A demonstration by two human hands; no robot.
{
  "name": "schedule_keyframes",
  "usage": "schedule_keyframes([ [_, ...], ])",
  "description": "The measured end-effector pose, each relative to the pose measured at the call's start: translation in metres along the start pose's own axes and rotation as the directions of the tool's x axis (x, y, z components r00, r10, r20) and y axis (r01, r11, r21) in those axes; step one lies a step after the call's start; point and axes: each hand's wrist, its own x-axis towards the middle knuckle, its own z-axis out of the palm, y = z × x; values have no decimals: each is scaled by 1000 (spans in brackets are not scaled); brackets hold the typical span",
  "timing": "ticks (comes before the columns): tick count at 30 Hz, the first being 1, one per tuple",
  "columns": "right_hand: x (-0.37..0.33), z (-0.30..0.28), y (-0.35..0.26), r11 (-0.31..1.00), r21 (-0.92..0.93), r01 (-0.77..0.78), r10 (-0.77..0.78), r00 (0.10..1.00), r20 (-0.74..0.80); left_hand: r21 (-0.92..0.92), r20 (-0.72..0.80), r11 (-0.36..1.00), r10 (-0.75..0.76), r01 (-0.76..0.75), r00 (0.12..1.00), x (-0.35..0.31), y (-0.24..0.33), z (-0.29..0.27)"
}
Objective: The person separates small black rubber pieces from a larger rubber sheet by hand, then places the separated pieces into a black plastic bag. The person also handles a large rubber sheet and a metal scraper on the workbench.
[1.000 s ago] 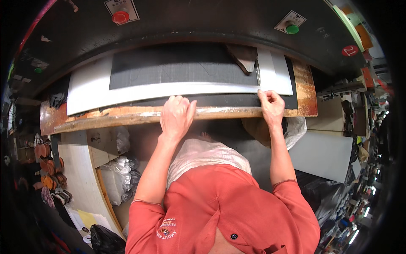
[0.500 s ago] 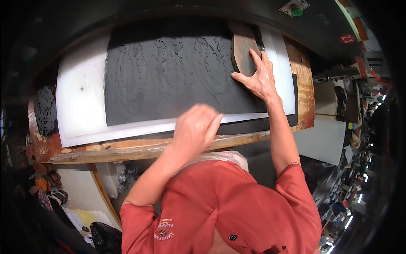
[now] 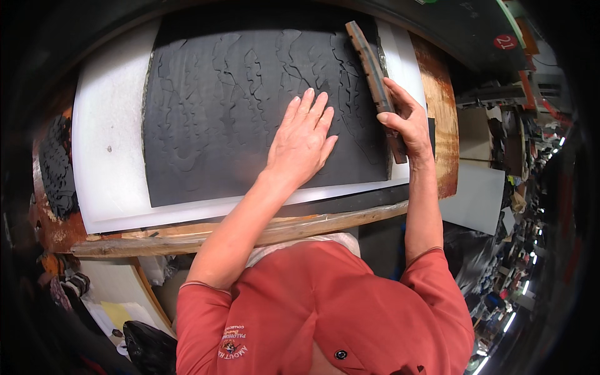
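A black rubber-like sheet (image 3: 206, 169) lies on a white board, with several sole-shaped outlines cut into its surface. My left hand (image 3: 300, 140) rests on it near the middle, palm down with the fingers stretched out. At the sheet's right edge, my right hand (image 3: 406, 122) grips a brown sole-shaped cutting die (image 3: 374, 72), thumb on one side and fingers on the other. The die is tipped up on its side, so its narrow edge shows. Beneath where it is held, another cut outline appears on the sheet.
The white board (image 3: 112, 125) lies on a wooden table (image 3: 440, 125) with a rough front rail (image 3: 187, 242). Black scraps (image 3: 57, 165) are heaped at the left. A dark machine part (image 3: 481, 37) overhangs the far side. A white panel (image 3: 475, 197) stands at the right.
My right hand has lifted the cutting die from lying flat and tipped it up toward the right. The left hand has moved forward from the front edge, opened and settled on the sheet.
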Motion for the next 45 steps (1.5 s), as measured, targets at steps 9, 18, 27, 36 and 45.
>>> schedule_keyframes([
  [9, -13, -15, 29, 887, 447, 119, -85, 992, -95, 53, 76, 998, 11, -15, 997, 4, 33, 17],
  [18, -48, -78, 23, 985, 80, 155, -126, 950, -284, 89, 25, 996, 12, -14, 1000, 5, 32, 21],
  [27, -54, -43, 68, 692, -722, 0, -276, 924, -264, 26, -343, 995, -85, 100, 935, -37, 4, -7],
  [36, -48, 50, 19, 811, -321, 490, -540, 837, -87, 433, -527, 551, -488, 713, 696, -160, -74, -132],
  [45, -51, 238, -48, 712, -63, 699, -673, 706, 219, -653, -34, 354, -897, 669, 441, -153, -103, -190],
])
